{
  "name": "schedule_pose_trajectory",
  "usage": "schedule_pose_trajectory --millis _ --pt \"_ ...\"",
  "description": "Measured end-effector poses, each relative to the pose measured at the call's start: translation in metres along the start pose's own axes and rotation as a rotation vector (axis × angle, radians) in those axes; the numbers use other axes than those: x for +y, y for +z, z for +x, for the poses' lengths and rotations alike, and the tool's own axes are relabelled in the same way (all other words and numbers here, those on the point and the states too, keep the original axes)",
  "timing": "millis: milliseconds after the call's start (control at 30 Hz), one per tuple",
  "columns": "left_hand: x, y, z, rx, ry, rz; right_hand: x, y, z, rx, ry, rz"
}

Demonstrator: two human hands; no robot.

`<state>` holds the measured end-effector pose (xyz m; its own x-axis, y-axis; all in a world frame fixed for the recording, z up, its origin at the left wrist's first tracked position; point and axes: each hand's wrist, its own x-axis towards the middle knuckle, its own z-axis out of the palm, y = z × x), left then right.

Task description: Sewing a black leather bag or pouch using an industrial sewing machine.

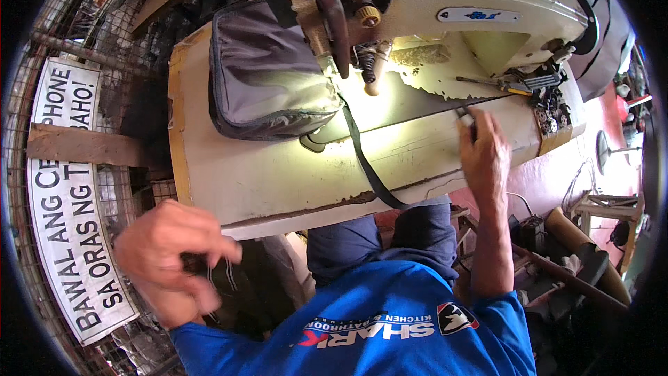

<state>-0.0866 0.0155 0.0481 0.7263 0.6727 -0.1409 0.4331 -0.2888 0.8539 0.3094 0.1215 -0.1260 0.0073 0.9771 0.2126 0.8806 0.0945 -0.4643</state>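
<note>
A grey padded fabric pouch (268,69) lies under the needle area of a cream sewing machine (508,14), with a black strap (365,160) trailing from it over the table's front edge. My left hand (177,254) is at the table's lower left edge, motion-blurred, thumb apart from the curved fingers, with thin threads hanging near it. My right hand (483,150) is over the table right of the strap, fingers closed on a small dark object (465,115) too small to make out clearly.
A screwdriver (490,87) and small metal parts (550,108) sit at the table's (264,181) right. A wire-mesh wall with a white sign (59,237) is at left. A cardboard roll (584,257), wooden frame and cables are below right.
</note>
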Motion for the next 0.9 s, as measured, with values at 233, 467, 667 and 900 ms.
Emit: schedule_pose_trajectory --millis 233,467,667,900 --pt "-0.03 0.058 0.08 0.552 -0.186 1.308 0.007 0.026 0.01 0.364 -0.243 -0.355" --pt "-0.105 0.053 0.121 0.509 -0.189 1.442 -0.097 0.066 -0.022 0.047 -0.397 0.316" --pt "-0.108 0.019 0.134 0.362 0.131 1.402 -0.121 0.07 -0.004 -0.13 -0.298 0.259" --pt "-0.078 -0.003 0.161 0.033 0.148 1.316 -0.114 0.063 -0.011 -0.191 -0.192 0.425"
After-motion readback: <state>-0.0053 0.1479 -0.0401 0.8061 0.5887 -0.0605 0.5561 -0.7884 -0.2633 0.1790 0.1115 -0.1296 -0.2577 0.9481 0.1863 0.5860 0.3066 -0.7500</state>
